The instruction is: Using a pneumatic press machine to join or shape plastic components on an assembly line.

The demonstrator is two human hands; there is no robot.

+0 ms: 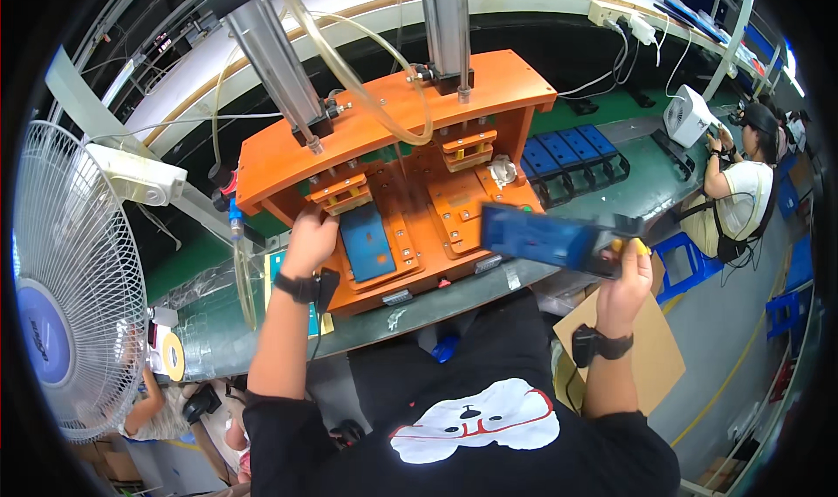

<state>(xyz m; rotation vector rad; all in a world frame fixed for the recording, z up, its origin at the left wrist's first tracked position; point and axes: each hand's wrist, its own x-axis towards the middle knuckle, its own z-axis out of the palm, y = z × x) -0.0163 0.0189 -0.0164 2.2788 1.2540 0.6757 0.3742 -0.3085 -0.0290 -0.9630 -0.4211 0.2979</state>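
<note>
Blue panel [534, 238] held before an orange press [508, 80]

The fan's [109, 235] hub [44, 333] bears lettering. The right hand [632, 289] grips the blurred blue panel by the press's front right corner. The left hand [310, 240] is at the left bed's [403, 237] left edge, its grip unclear; a second panel [367, 242] lies in that bed. The press stands at the green tabletop's [223, 327] near edge; the grey floor [698, 327] has yellow lines.
</note>
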